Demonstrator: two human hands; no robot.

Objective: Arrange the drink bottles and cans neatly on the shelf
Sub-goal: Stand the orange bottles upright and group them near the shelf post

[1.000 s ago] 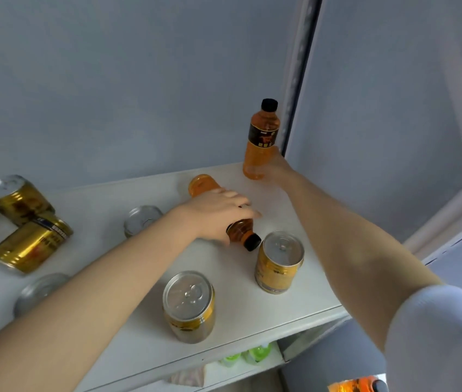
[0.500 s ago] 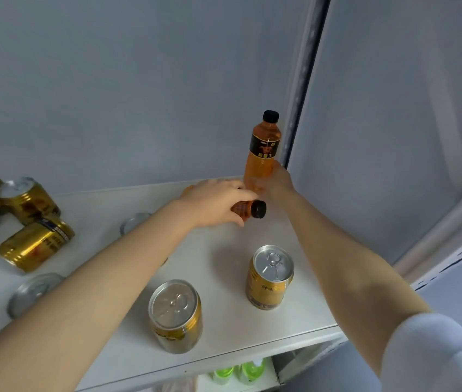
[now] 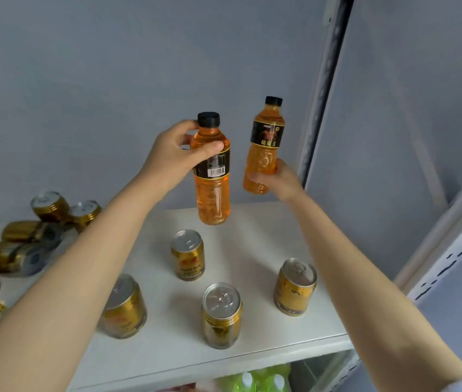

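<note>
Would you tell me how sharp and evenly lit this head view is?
Head view: light soft and even, faint shadows beside the upright cans; the barcode bottle and logo bottle crisp; the toppled cans at the left edge smeared; the dark shelf post leaning, probably wide-angle distortion.

"能量王" on the right-hand bottle
</note>
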